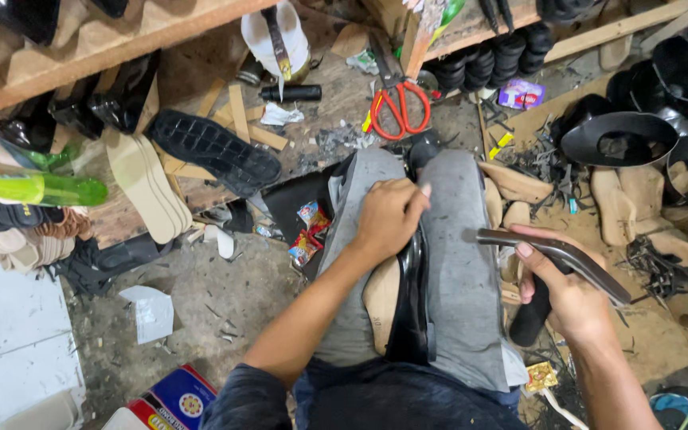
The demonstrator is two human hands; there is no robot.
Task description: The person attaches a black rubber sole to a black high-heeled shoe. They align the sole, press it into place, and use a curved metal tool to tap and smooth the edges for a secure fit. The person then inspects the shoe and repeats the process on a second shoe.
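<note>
**Shoe on the lap, tool in the right hand**

I see the left hand (388, 215) pressed down on a black shoe (412, 306) that lies lengthwise between my grey-trousered knees (459, 263), sole side turned up so the tan inner board (381, 299) shows beside the glossy upper. The fingers of that hand are curled narrow over the toe end, gripping it against the lap.

The right hand (563, 291) sits out to the right of the knee, fingers wrapped around a long dark metal tool (551, 256) whose tip points left toward the shoe but does not touch it. I cannot tell exactly what kind of tool it is.

Ahead on the floor lie orange-handled scissors (398, 107), a black tube (291, 93) and a white plastic bottle (276, 36). A black ribbed sole (213, 151) lies to the left of them, with pale insoles (149, 187) next to it and a green bottle (37, 189) at the far left. To the right are wooden shoe forms (627, 203) and black shoe uppers (619, 139), well apart from both hands. Small snack wrappers (308, 231) lie just beside the left knee.
</note>
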